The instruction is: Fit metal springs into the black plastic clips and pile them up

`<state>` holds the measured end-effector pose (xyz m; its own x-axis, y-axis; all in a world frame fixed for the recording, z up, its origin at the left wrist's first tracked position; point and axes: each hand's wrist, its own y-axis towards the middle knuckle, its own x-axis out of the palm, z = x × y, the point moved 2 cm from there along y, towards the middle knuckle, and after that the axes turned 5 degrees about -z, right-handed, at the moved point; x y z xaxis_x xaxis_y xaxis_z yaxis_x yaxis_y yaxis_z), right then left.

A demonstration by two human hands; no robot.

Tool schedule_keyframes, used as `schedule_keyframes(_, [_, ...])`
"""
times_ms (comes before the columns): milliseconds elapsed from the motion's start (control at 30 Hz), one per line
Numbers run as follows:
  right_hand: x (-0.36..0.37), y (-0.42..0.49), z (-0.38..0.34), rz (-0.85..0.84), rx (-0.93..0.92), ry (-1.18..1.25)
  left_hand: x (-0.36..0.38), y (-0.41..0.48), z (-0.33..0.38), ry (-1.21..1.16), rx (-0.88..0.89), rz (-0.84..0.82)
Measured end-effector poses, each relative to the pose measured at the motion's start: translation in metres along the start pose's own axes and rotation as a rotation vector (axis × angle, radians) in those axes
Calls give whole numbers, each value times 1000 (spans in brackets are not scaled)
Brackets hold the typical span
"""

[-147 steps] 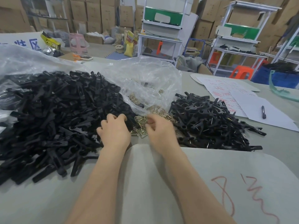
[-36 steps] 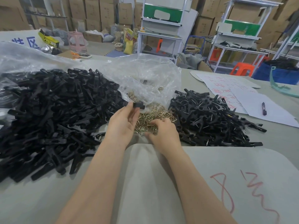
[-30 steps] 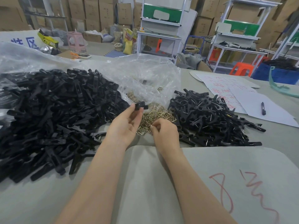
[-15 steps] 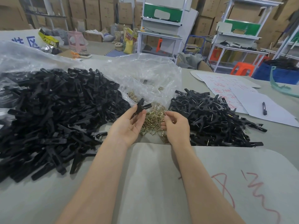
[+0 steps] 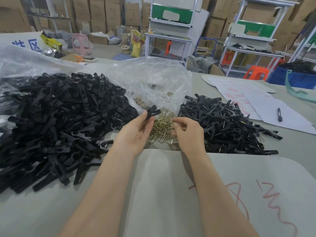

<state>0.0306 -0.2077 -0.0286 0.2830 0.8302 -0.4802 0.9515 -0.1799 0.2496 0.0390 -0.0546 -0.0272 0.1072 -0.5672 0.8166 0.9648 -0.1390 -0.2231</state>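
Head view: the right hand has lifted off the heap of brass springs on the worktop. The left hand has its grip clamped on one black clip, held above the springs. The right grip is curled together at the fingertips; whether it holds a spring cannot be told.

Black clip picked up since first frame, now pinched at left hand fingertips. Right hand raised off spring heap, fingers curled; spring in grip unclear.
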Motion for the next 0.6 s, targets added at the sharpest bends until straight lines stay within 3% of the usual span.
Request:
schedule_keyframes(133, [0,-3,-5,-62,-56,-25,1,0,0,-6,5,-13])
schedule_keyframes(400, [-4,-4,-7,61,-190,-133,0,0,0,-34,-17,-9])
schedule_keyframes(500, [-7,-1,-8,139,-131,29,-1,0,-1,64,7,-9])
schedule_keyframes(600, [-10,2,-4,81,96,464,1,0,-3,518,204,-4])
